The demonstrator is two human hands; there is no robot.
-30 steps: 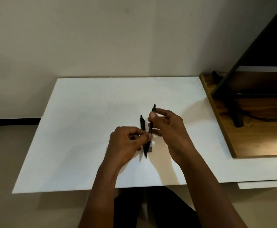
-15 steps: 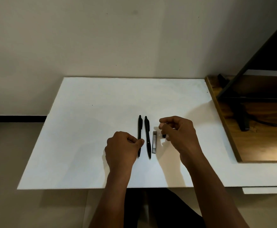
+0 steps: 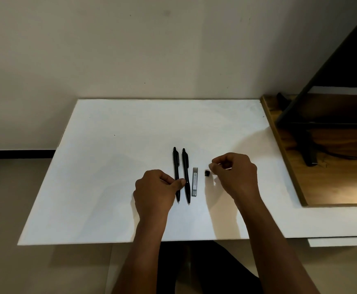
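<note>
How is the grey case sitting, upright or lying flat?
Lying flat: the grey case shows its full long side on the white table, parallel to the neighbouring black pen.

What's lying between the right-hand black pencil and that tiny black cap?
A slim grey lead refill case, flat on the white table, parallel to the mechanical pencil, apart from the cap. The head view shows it.
</note>
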